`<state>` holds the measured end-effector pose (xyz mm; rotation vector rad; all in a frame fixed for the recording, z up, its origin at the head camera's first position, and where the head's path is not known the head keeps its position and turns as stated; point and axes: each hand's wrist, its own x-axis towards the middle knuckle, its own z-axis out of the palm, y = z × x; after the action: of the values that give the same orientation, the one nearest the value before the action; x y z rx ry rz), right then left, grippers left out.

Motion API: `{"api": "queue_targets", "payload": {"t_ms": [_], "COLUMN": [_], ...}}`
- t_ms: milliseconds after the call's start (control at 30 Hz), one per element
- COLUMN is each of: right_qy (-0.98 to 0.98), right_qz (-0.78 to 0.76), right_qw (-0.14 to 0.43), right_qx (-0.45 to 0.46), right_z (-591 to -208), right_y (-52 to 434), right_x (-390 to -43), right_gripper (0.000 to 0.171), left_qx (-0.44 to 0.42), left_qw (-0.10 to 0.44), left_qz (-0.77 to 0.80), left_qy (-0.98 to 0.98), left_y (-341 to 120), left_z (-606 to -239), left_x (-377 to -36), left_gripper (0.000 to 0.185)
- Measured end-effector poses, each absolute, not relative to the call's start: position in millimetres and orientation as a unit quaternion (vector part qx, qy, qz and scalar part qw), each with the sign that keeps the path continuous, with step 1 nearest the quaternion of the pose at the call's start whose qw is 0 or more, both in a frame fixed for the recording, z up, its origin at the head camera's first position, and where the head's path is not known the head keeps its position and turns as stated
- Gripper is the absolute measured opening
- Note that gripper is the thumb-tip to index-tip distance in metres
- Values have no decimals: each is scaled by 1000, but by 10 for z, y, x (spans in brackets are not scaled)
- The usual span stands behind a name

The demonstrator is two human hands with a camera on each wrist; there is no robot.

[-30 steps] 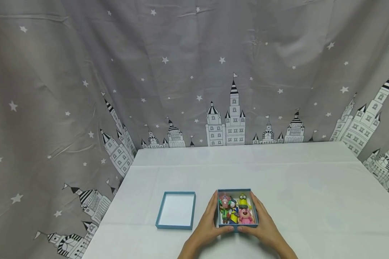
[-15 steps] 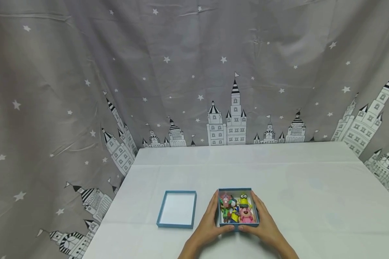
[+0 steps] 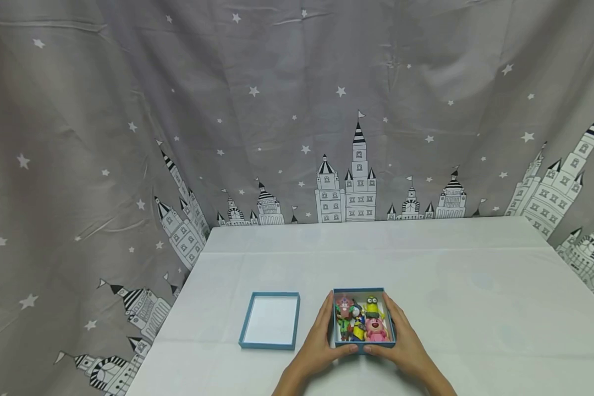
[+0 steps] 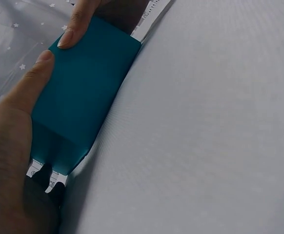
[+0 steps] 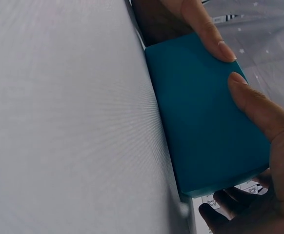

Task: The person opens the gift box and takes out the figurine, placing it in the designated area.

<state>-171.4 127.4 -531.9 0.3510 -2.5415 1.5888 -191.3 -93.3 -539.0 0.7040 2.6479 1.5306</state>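
In the head view a blue cardboard box sits on the white table, filled with several small toy figures. Among them are a yellow one-eyed-looking Minion figure, a pink bear, a pink figure and a green-clad figure. My left hand grips the box's left side, and my right hand its right side. Both thumbs lie across the front wall, tips close together. Each wrist view shows that plain teal front wall up close; the figures are hidden there.
Left of the box, apart from the left hand, lies a shallow blue-rimmed lid with a white inside facing up. A grey curtain printed with stars and castles hangs behind the white-covered table and along its left side.
The head view shifts very slightly. Both hands, the box and the lid keep their places.
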Motion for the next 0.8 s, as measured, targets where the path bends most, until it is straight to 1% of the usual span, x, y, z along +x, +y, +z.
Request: {"api": "queue_targets", "payload": {"t_ms": [300, 500, 633, 800], "right_qy": [-845, -853, -851, -847], "right_qz": [516, 503, 504, 509], "right_qw": [62, 33, 20, 31], "right_qx": [123, 133, 146, 151], "right_z": [-5296, -5245, -5194, -5139], "right_y": [1305, 1365, 1409, 1431], "right_x": [-1714, -1748, -1775, -1837], "right_gripper": [111, 107, 100, 83], "left_qx": [224, 229, 230, 228], "left_qw": [7, 6, 9, 12], "left_qz": [489, 486, 483, 483], "left_qy": [843, 844, 845, 845], "left_y": [-926, -924, -919, -917], "left_z": [-5366, -5315, -5304, -5308], "left_x": [-1921, -1920, -1935, -1946], "left_gripper": [111, 113, 115, 115]}}
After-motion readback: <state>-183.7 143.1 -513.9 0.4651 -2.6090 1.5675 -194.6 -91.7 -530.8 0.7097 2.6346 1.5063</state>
